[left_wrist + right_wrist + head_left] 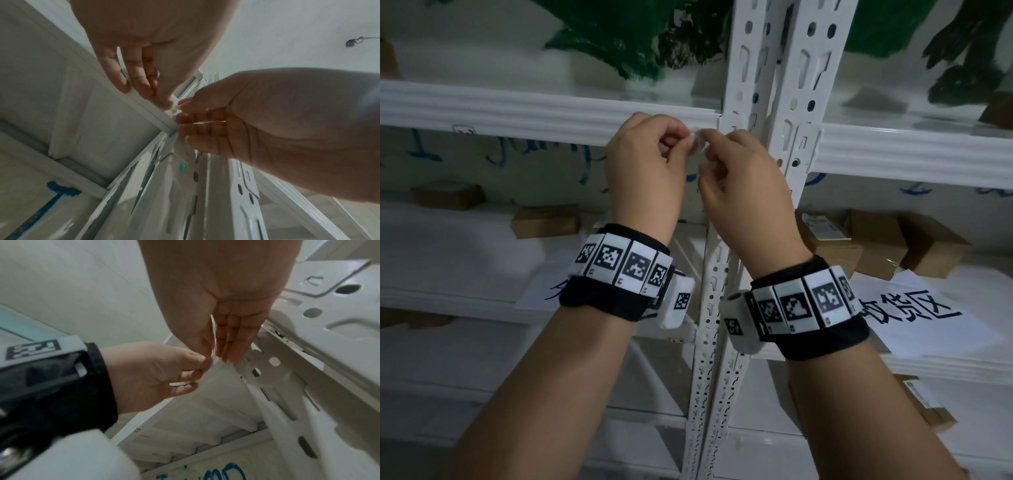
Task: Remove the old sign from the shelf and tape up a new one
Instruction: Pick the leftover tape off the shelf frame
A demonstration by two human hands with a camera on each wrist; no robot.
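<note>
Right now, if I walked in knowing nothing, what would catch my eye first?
Probably the two hands meeting at the white shelf beam, beside the perforated upright: the left hand and right hand both pinch a small crumpled piece of clear tape. Next, the checkered marker wristbands on both wrists. Lower right, a white sign with black handwritten characters lies on a shelf.
</note>
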